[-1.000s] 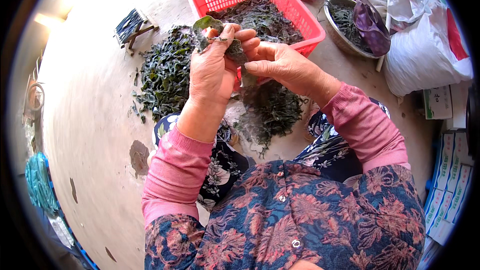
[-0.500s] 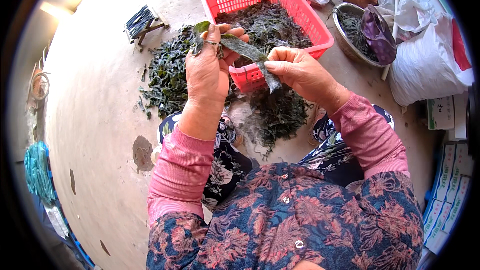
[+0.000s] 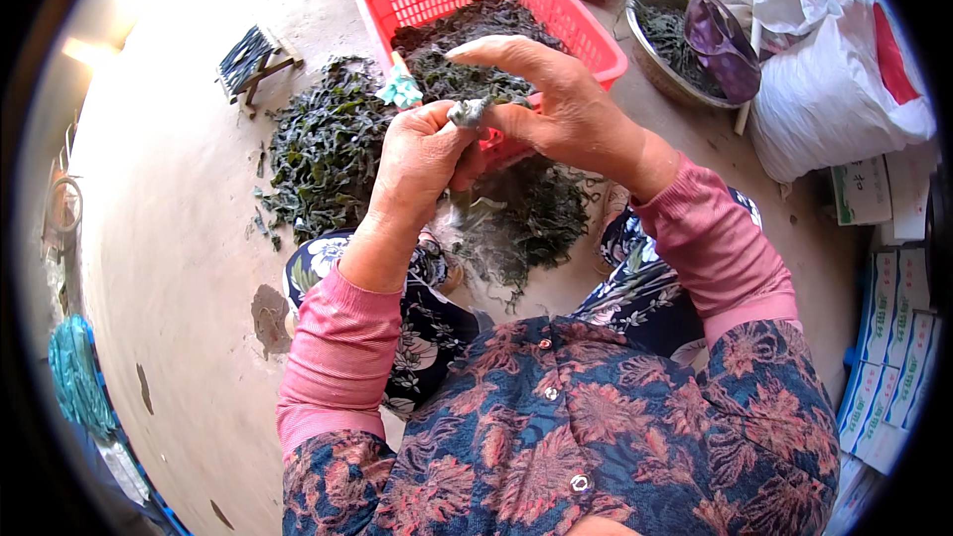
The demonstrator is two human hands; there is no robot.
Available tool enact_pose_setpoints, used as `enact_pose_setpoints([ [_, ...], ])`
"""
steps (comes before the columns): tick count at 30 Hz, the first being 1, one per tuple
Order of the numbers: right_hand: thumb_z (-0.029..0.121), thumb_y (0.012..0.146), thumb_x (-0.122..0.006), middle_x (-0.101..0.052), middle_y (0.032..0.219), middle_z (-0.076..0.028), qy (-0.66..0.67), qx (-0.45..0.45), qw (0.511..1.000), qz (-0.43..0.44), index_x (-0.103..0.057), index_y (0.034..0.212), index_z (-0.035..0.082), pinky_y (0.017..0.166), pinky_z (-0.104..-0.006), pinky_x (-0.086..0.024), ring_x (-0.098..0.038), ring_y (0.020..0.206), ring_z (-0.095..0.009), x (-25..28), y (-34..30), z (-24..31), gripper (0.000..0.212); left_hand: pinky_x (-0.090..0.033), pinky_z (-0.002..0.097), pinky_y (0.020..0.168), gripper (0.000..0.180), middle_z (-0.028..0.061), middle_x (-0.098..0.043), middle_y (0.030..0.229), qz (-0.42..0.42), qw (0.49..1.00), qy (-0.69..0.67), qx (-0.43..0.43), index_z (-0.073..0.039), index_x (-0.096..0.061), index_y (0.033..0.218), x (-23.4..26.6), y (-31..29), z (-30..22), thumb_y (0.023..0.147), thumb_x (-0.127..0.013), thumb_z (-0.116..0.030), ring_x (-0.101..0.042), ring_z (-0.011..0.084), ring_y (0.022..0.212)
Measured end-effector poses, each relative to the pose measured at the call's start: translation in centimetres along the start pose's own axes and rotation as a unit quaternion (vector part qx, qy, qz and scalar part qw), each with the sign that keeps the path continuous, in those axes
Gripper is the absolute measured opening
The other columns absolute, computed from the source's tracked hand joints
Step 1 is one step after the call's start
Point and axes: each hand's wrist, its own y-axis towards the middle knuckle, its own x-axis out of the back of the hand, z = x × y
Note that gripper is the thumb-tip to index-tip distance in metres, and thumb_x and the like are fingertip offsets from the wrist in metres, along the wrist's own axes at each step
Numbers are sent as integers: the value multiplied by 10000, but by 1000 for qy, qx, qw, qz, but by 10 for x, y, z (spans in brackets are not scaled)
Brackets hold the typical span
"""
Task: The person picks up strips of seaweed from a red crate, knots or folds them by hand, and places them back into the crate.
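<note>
A small rolled or knotted piece of kelp (image 3: 467, 113) sits between my two hands, above the near end of the red basket. My left hand (image 3: 409, 161) is closed on it, thumb and fingers pinching. The thumb of my right hand (image 3: 566, 109) presses against the same piece, while its index finger stretches away, well apart from the thumb. Below lie a heap of dark kelp (image 3: 328, 144) on the floor to the left and another heap (image 3: 541, 223) between my feet. The red basket (image 3: 588, 32) holds more kelp.
A light teal tied wrap (image 3: 400, 88) on an orange stick-like thing shows by the basket. Left of it stands a folding stool (image 3: 248, 64). To the right are a metal bowl (image 3: 675, 85) with kelp and purple cloth, a white sack (image 3: 819, 104) and stacked boxes (image 3: 888, 357).
The long kelp strip stretched between my hands is now a small bundle. My hands have come together, and my right index finger has lifted away. The whole view has shifted slightly.
</note>
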Motion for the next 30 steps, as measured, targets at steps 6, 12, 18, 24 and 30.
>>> enact_pose_setpoints([
  [6, 42, 669, -651, -558, 934, -112, -42, 78, 989, 118, -569, 939, 40, 766, -326, -424, -525, 871, -266, 10, -4, -1, 281, -297, 183, 346, 133, 0, -525, 507, -5, 995, 63, 76, -53, -602, 743, -9, -2, -3, 800, -522, -142, -424, 47, 378],
  [12, 107, 768, -602, -571, 668, -81, 100, -155, 983, -19, -569, 778, -7, 584, -286, -436, -545, 615, -177, -2, -10, -6, 119, -356, 172, 397, 150, 15, -577, 597, 34, 998, 24, 53, -35, -616, 865, -12, -3, 2, 827, -570, -173, -482, 52, 439],
  [18, 61, 781, -596, -534, 649, 3, 461, -366, 793, -157, -560, 746, 34, 496, -197, -402, -485, 540, -70, -3, -17, -11, 57, -427, 184, 458, 132, 85, -637, 703, 54, 994, -90, 35, -12, -609, 872, -22, -13, -1, 827, -571, -130, -549, 85, 491],
  [24, 83, 763, -582, -477, 578, 24, 235, -367, 885, -166, -529, 675, 65, 457, -184, -368, -435, 490, -58, -23, -23, -17, 104, -422, 176, 463, 136, 31, -605, 662, 33, 996, 73, -42, 22, -619, 908, -28, -20, 6, 818, -557, -59, -525, 55, 514],
  [30, 47, 721, -580, -457, 575, 0, 511, -492, 654, -263, -517, 600, 69, 430, -239, -376, -440, 493, -96, -12, -18, -23, 139, -441, 224, 480, 141, 44, -599, 627, -30, 918, 326, -226, 1, -624, 899, -26, -14, 13, 778, -581, -59, -548, 78, 518],
])
